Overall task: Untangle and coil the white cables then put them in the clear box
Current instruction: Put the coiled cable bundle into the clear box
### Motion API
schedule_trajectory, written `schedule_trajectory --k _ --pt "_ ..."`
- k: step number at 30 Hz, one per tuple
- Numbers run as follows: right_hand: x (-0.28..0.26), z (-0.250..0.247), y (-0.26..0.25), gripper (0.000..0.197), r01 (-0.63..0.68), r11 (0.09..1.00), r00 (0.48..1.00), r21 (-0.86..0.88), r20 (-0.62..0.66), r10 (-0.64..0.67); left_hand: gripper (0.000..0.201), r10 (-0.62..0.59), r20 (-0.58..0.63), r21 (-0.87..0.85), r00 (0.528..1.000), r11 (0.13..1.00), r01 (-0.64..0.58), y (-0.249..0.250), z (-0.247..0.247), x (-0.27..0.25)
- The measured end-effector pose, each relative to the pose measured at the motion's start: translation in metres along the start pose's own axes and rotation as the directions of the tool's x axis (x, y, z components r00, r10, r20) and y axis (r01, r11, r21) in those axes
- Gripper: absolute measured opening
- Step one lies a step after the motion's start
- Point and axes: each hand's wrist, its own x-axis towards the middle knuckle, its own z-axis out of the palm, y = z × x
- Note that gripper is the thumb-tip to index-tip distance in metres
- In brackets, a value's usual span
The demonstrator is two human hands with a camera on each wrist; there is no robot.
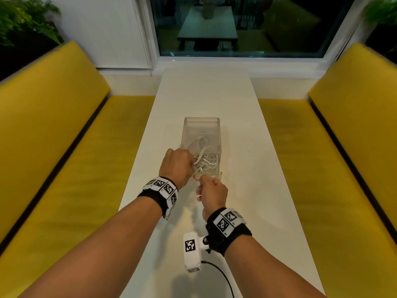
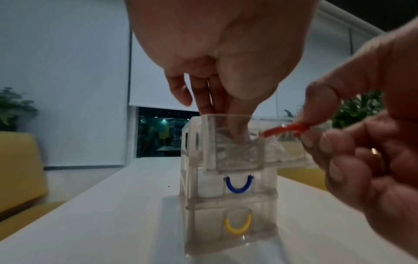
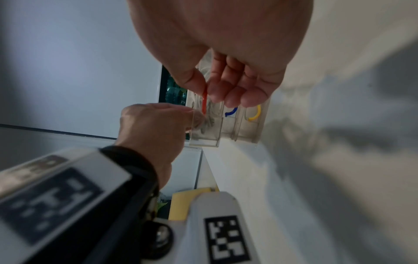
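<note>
A clear box of stacked drawers stands mid-table. Its top drawer is pulled out toward me and holds a loose bundle of white cables. My left hand reaches down into that drawer, thumb and fingers closing together on the cables; the frosted wall blurs the fingertips. My right hand pinches the drawer's red loop handle between thumb and forefinger, seen close in the right wrist view. The left hand sits just beside it.
Below the open drawer are two shut drawers, one with a blue handle, one with a yellow handle. The white table runs between two yellow benches. A window lies beyond its far end.
</note>
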Motion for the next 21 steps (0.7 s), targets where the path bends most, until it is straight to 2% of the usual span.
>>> schedule_trajectory --k 2,4,6,8,11,15,18,20,21 --pt "0.001 -0.002 -0.002 0.023 -0.003 1.0 1.0 0.003 0.008 0.003 0.006 -0.042 0.016 -0.137 0.999 0.99 0.044 -0.004 -0.006 -0.002" --pt "0.002 -0.002 -0.004 0.016 -0.015 1.0 1.0 0.003 0.018 0.015 0.018 -0.064 0.009 -0.246 0.998 0.967 0.065 -0.009 -0.011 -0.007" --pt "0.002 -0.002 -0.007 0.008 -0.02 1.0 0.999 0.006 0.031 0.02 0.024 -0.046 -0.047 -0.277 0.998 0.96 0.031 -0.014 -0.009 -0.016" --pt "0.003 -0.003 -0.008 0.007 -0.017 1.0 0.999 0.009 0.04 0.017 0.023 -0.009 -0.095 -0.259 0.995 0.966 -0.016 -0.018 0.0 -0.028" --pt "0.004 -0.004 -0.008 0.008 -0.006 1.0 0.999 0.004 0.04 0.006 0.023 0.055 -0.103 -0.21 0.993 0.975 -0.075 -0.022 0.01 -0.037" --pt "0.006 -0.006 -0.007 0.006 0.001 1.0 0.999 -0.004 0.044 -0.001 0.026 0.147 -0.021 -0.057 0.989 0.987 -0.148 -0.015 0.009 -0.033" --pt "0.007 -0.006 -0.008 0.004 0.003 1.0 0.998 0.007 0.057 -0.003 0.025 0.125 -0.059 -0.004 0.99 0.992 -0.125 -0.011 0.009 -0.033" --pt "0.007 -0.006 -0.008 0.005 0.006 1.0 0.998 0.016 0.063 -0.007 0.032 0.116 -0.109 -0.032 0.987 0.992 -0.12 -0.009 0.013 -0.036" --pt "0.007 -0.006 -0.008 0.006 0.009 1.0 0.998 0.021 0.06 -0.01 0.036 0.133 -0.092 -0.038 0.987 0.99 -0.136 -0.007 0.014 -0.037"
